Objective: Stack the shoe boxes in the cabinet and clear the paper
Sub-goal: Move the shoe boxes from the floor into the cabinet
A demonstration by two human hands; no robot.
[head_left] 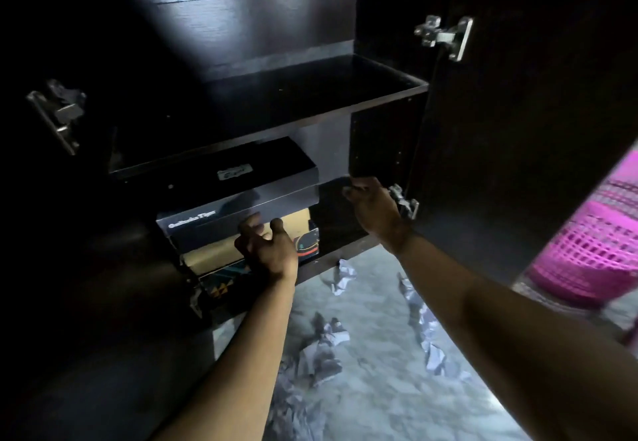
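**Boxes stacked in a dark cabinet**

The left hand (267, 249) presses curled fingers against the black shoe box (241, 195) topping the stack at 9 o'clock. The right hand (374, 209) grips the cabinet panel edge (379, 140) at 12 o'clock. Crumpled paper (324, 347) (grey-white) litters the floor (379, 389) at 6 o'clock, beside a pink basket (593, 254).

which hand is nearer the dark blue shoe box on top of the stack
Left. The left hand is at the front edge of the dark blue shoe box, fingers touching it. The right hand is off to the box's right, gripping the cabinet's side panel.
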